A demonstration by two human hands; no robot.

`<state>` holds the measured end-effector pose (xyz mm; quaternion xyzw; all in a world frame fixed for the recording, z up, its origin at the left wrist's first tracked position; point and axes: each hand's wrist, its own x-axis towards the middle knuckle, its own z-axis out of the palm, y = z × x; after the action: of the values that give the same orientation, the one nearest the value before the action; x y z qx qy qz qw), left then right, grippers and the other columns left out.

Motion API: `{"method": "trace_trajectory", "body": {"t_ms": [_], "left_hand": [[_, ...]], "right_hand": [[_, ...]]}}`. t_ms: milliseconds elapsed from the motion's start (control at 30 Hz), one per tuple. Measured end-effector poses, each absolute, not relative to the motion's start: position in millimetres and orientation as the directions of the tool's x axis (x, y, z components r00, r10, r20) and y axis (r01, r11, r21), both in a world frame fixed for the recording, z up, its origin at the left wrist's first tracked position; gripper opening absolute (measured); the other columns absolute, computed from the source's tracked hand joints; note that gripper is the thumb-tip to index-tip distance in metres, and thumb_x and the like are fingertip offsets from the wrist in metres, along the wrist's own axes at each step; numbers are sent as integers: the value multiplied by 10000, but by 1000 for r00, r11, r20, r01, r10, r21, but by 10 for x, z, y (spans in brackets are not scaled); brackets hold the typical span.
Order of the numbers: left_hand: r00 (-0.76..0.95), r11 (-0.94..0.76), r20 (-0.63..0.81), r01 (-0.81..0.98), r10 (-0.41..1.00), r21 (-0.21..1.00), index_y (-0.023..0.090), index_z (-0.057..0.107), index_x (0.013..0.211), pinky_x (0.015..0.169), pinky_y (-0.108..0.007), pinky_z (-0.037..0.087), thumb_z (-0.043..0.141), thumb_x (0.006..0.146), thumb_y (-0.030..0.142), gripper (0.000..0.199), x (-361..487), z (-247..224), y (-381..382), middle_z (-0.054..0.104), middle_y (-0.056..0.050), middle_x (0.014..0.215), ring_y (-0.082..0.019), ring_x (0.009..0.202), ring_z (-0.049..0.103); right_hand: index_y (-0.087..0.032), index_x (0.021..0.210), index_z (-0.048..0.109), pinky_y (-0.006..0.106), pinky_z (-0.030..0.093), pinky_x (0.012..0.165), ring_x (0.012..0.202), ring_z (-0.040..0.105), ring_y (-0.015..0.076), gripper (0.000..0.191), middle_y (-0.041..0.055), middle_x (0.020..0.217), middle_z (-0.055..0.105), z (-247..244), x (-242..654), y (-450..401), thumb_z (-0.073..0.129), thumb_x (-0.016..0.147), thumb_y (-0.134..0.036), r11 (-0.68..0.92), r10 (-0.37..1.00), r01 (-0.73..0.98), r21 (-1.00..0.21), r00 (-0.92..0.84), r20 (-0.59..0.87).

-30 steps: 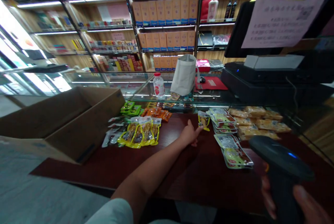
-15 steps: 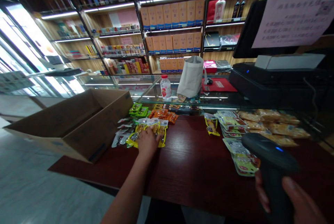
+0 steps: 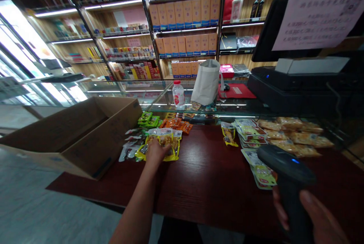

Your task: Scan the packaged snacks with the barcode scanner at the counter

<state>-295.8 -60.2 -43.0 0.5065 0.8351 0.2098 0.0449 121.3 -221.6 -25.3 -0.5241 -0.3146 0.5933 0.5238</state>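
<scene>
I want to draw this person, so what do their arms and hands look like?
The bare left arm shows no sleeve in this view. The bare left hand and bare right hand wear no gloves, and no watch or bracelet shows on either one.

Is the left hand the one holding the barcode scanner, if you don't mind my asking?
No, the right hand grips the handheld barcode scanner, while the left hand rests on the yellow snack packets.

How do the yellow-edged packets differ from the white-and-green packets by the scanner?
The yellow-edged packets lie in a loose heap, the white-and-green packets in overlapping rows. The left hand touches the yellow-edged ones; neither hand touches the white-and-green ones. Both are plastic snack packets on the dark wooden counter.
</scene>
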Motion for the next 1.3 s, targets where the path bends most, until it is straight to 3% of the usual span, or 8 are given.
{"method": "trace_trajectory", "body": {"t_ms": [200,433,600,700,767,900,1033,1300], "left_hand": [[-432,365,186,879,883,307,114,572,1046,891,-374,494,646,802,413,393,-2828,-352,-731,669,-200,1111,-324,1097,641],[-351,70,342,779,872,623,200,519,1097,878,-398,519,635,816,327,330,-2501,-136,-988,671,-134,1126,-296,1034,663],[-170,-78,101,141,980,987,231,493,1152,765,-345,571,714,738,386,494,-2001,-156,-1101,701,-79,1115,-237,926,702],[1,30,-30,-200,1000,979,215,508,1182,791,-349,566,797,661,329,607,-1757,-271,-1148,722,-94,1091,-232,901,714],[59,92,-78,-288,995,953,190,566,1146,801,-343,559,838,617,305,606,-1654,-351,-1172,735,-104,1053,-234,886,717],[28,137,-135,-268,990,954,155,663,951,759,-300,546,876,567,317,468,-1546,-469,-1187,746,-69,887,-209,806,710],[-44,112,-125,-224,991,968,168,602,750,640,-234,507,890,539,298,380,-1502,-544,-1186,693,7,725,-136,632,645],[-74,128,-145,-200,987,971,174,575,705,606,-220,485,880,562,344,378,-1496,-610,-1178,675,15,683,-123,594,617]], "right_hand": [[-163,832,772,268,546,453,495,598,198,477,82,595,697,-198,1095,-2199,692,770,-629,-189,965,-318,-929,115,-235],[-171,847,757,263,542,462,532,602,194,473,88,674,726,-77,973,-2215,706,759,-634,-139,953,-307,-942,219,-212],[-179,821,750,260,493,422,488,559,176,502,67,608,684,35,778,-2200,699,745,-673,-114,949,-301,-947,249,-194],[-174,824,740,239,475,419,478,538,150,466,56,616,679,24,665,-2192,709,767,-636,-118,965,-353,-928,180,-191],[-172,849,736,212,442,388,447,515,120,434,52,650,695,-20,608,-2189,732,770,-599,-123,968,-411,-903,153,-201],[-164,856,724,197,427,383,416,501,100,424,31,601,671,-98,544,-2188,734,784,-582,-147,975,-449,-881,82,-205],[-183,950,710,185,433,396,433,514,86,390,54,750,736,-96,498,-2164,734,810,-546,-148,978,-489,-860,58,-201],[-149,847,713,172,387,356,370,470,83,461,21,539,649,-20,392,-2079,738,768,-603,-149,971,-459,-876,101,-217]]}}
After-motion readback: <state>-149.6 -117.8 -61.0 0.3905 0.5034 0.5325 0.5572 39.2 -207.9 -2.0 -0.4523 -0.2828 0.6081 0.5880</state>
